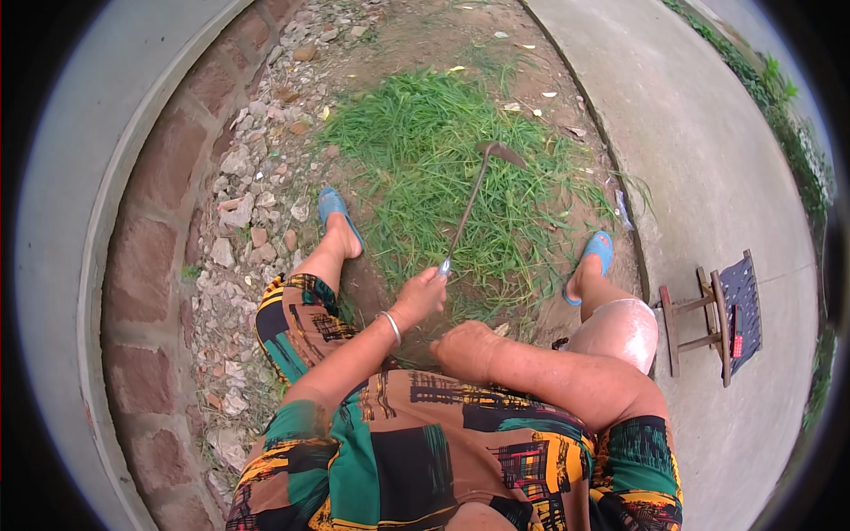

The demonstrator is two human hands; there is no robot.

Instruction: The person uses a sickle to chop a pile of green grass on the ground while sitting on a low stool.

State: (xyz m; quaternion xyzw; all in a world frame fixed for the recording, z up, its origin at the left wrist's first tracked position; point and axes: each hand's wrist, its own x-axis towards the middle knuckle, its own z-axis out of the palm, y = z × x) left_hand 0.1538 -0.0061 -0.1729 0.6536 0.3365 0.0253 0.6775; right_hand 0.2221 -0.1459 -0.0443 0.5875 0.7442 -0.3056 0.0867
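Observation:
My left hand (420, 297), with a metal bangle on the wrist, grips the handle of a long-necked sickle or hand hoe (470, 209). Its thin metal shaft slants up and to the right, and its curved, brownish blade lies over a pile of cut green grass (425, 146). My right hand (467, 352) is curled low between my knees, just right of and below my left hand; its fingers are partly hidden, so I cannot tell whether it holds anything. The grass pile spreads over bare soil between and beyond my feet, which are in blue slippers.
Rubble and broken stones (255, 226) run along the left, beside a stone-block wall base (156, 265). On the right is a concrete path (697, 166) with a raised edge. A small wooden folding stool (740, 312) stands there, with a red handheld device (737, 338) on its fabric seat.

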